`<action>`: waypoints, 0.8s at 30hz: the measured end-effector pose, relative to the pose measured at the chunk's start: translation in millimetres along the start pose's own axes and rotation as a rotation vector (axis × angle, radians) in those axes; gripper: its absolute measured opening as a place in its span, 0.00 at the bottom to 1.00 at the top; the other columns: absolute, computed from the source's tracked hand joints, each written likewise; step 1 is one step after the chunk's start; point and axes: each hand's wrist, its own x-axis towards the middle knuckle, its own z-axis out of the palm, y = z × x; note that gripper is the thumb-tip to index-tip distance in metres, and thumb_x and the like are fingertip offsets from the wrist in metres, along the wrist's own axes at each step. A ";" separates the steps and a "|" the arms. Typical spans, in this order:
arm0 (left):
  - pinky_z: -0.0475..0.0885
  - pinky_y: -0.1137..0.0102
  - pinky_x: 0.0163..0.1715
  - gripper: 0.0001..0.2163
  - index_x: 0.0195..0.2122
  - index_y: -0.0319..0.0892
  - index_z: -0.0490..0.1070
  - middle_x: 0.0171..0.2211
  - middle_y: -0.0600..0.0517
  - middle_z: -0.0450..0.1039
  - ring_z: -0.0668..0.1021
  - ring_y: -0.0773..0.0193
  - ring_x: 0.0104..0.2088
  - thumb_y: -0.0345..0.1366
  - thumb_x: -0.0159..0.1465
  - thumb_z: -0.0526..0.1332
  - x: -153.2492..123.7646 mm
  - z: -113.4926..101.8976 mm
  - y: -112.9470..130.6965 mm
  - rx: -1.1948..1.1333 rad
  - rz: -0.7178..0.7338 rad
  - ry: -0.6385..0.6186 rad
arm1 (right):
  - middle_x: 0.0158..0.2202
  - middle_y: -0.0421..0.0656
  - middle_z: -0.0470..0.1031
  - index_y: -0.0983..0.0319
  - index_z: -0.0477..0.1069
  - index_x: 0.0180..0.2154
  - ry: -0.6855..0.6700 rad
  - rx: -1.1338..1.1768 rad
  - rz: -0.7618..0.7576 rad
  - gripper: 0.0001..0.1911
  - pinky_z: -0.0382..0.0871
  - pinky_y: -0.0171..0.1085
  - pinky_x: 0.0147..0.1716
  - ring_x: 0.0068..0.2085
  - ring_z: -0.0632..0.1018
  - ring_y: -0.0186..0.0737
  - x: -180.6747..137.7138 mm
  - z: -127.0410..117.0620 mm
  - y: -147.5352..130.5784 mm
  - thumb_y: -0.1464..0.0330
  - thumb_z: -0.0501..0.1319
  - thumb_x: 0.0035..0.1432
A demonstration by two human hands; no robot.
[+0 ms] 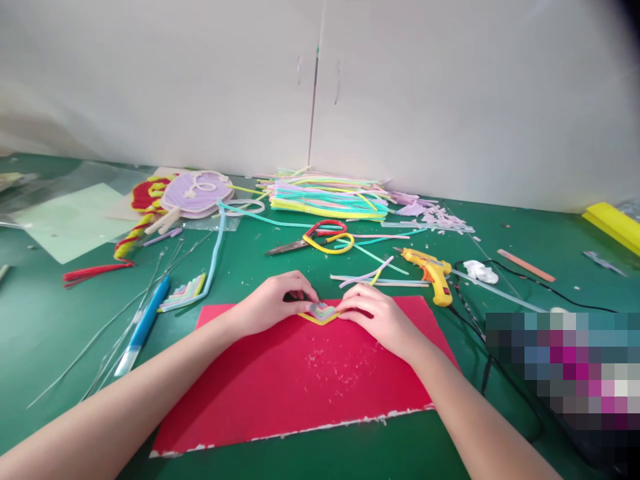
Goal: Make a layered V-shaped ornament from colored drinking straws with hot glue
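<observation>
A small V-shaped stack of pastel pipe cleaners (pixel 321 319), its lowest strip yellow, is held over the red board (pixel 280 393) with its point toward me. My left hand (pixel 280 301) pinches its left end between thumb and fingers. At the right end, the fingertips of my right hand (pixel 373 310) are closed on the same piece. Both hands are near the board's far edge. Left of the board lies another nested V of pipe cleaners (pixel 185 293), with a long light blue strand running up from it.
Beyond the board lie scissors (pixel 327 237), a bundle of pipe cleaners (pixel 327 200) and several loose strips. A yellow glue gun (pixel 429 270) with a cord lies right. To the left are a blue pen-like tool (pixel 150 320), thin wires and a purple round craft piece (pixel 197 193). White cabinet doors (pixel 200 80) stand behind.
</observation>
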 end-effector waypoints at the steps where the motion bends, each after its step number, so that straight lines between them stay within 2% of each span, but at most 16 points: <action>1: 0.68 0.71 0.41 0.07 0.38 0.42 0.75 0.39 0.50 0.70 0.74 0.64 0.38 0.36 0.61 0.59 -0.6 -4.1 0.0 0.007 0.011 -0.041 | 0.34 0.43 0.72 0.57 0.75 0.37 0.001 0.005 0.000 0.07 0.72 0.38 0.39 0.38 0.74 0.37 0.0 0.1 0.1 0.67 0.57 0.60; 6: 0.67 0.70 0.45 0.10 0.40 0.44 0.75 0.42 0.50 0.69 0.74 0.63 0.41 0.40 0.58 0.63 -0.2 -16.6 -2.1 0.007 0.045 -0.183 | 0.34 0.43 0.72 0.58 0.75 0.37 -0.007 0.009 0.006 0.07 0.72 0.38 0.40 0.38 0.74 0.37 -0.2 -0.2 0.7 0.68 0.58 0.60; 12: 0.68 0.72 0.41 0.07 0.37 0.44 0.76 0.39 0.51 0.70 0.74 0.65 0.38 0.37 0.60 0.61 1.1 -13.0 -7.8 0.022 0.045 -0.150 | 0.34 0.42 0.71 0.57 0.75 0.37 -0.007 0.021 0.023 0.07 0.72 0.39 0.40 0.39 0.74 0.37 -0.5 1.0 2.4 0.67 0.58 0.60; 24: 0.69 0.73 0.39 0.07 0.35 0.42 0.75 0.36 0.50 0.72 0.75 0.66 0.36 0.36 0.61 0.58 0.1 -6.7 -4.6 0.060 0.071 -0.092 | 0.34 0.42 0.70 0.58 0.75 0.34 0.005 0.098 0.072 0.06 0.71 0.38 0.37 0.37 0.73 0.37 -0.1 3.7 3.5 0.65 0.59 0.58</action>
